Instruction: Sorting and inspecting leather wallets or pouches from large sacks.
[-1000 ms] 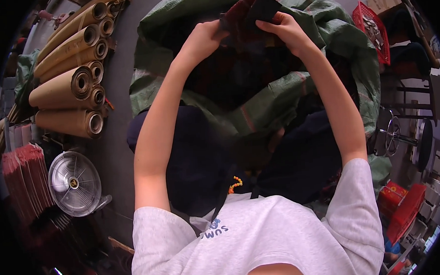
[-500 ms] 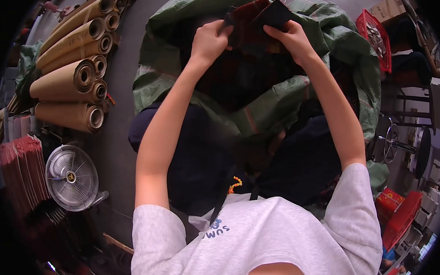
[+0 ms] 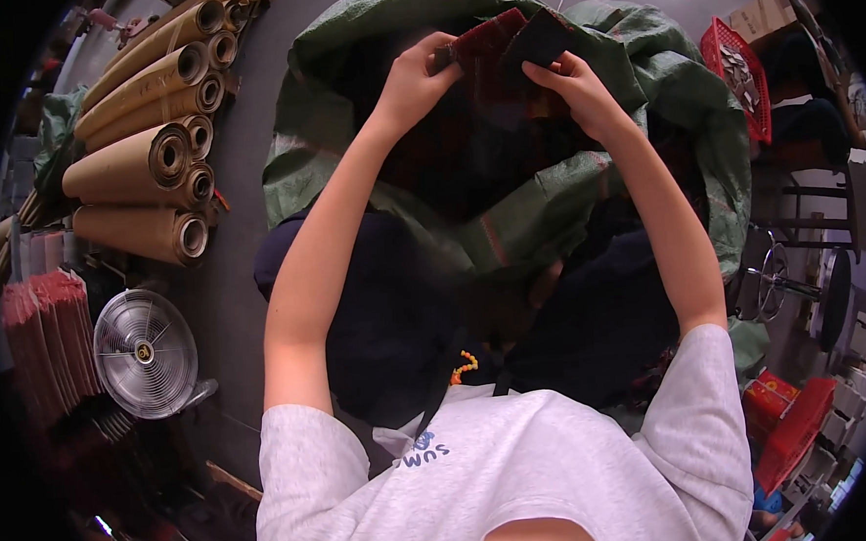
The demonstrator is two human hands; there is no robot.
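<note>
Over the mouth of a large green woven sack [image 3: 537,206] I hold up pieces of thick cloth, perhaps carpet scraps. My left hand [image 3: 416,83] is closed on the left end of a dark red piece [image 3: 487,36]. A black, squarish piece [image 3: 542,41] is pinched between the thumb and fingers of my right hand [image 3: 577,89]. The two pieces meet or overlap between my hands; whether they are joined I cannot tell. Below them the sack's inside is dark, with dim reddish material in it.
Brown rolls [image 3: 134,167] are stacked at the left. Nearer are a round metal fan [image 3: 145,352] and a stack of reddish sheets [image 3: 49,325]. At the right stand a red plastic basket [image 3: 741,78], a cardboard box [image 3: 762,16] and a round-topped stool [image 3: 834,300].
My right hand has shifted slightly right and down. The black piece has tilted and shows more of its flat face. My left hand has barely moved and still grips the red piece.
</note>
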